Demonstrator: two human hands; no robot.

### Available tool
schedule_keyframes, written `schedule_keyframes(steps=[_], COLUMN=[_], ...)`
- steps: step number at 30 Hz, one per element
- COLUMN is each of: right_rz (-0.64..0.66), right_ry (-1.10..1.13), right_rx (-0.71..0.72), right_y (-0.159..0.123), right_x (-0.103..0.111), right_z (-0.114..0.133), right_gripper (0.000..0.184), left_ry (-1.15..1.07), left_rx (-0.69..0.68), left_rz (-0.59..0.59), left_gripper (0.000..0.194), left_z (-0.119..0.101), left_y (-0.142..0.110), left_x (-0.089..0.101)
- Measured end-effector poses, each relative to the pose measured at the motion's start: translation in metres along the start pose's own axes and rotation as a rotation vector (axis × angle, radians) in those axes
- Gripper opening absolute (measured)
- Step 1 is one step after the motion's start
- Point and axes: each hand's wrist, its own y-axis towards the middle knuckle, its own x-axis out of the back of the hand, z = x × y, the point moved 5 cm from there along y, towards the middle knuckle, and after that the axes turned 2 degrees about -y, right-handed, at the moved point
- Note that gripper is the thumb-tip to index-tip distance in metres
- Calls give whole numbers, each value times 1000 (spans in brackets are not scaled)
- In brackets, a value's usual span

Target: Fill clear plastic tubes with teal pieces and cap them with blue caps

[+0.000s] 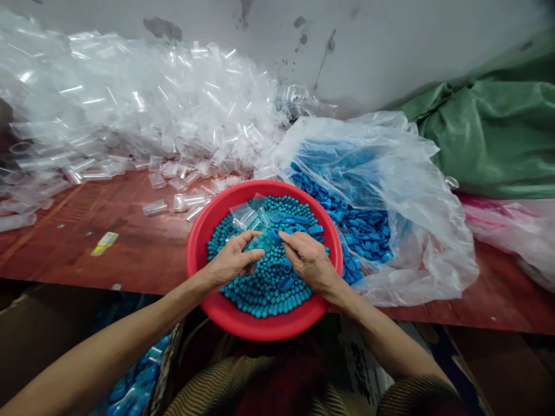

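A red plastic basin [265, 331] holds a mass of small teal beads [262, 300], with several loose blue caps [286, 283] and a few clear tubes [245, 216] on top. Above the beads, my left hand [234, 259] is closed around a clear tube [259, 243] that looks teal inside, probably from beads. My right hand [311, 263] pinches a blue cap [274, 235] at the tube's right end. Whether cap and tube are joined I cannot tell. Fingers hide part of both pieces.
Behind the basin, clear tubes [151, 104] are heaped against the wall, some loose on the reddish table [143, 248]. At right, an open plastic bag [437, 231] spills blue caps. Green cloth [503, 138] lies beyond it. Below the table edge, a box holds blue items [134, 381].
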Motion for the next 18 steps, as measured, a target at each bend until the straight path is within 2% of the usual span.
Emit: schedule_keyframes(steps=[3,5,7,10,15,18], right_rz=[163,143,64,15,135,155], right_ry=[-7,46,123,224,247,230], right_rx=[-10,-71,-147,-158,-80,-167], right_y=[-4,-2,2,9,11,9], right_x=[-4,0,4,4,7,12], right_z=[-12,-16,-15,-6,-3,-11], right_gripper=[27,26,26,24,22,18], left_ry=[50,80,85,66,62,29], left_rx=[0,1,-3,-22,-16,3], left_rz=[-6,2,17,28,9,-5], left_gripper=[46,46,45,46,47,48], left_z=[0,0,0,-2,-2,-1], left_y=[1,2,3,3,1,0], left_x=[3,3,2,-1,1,2])
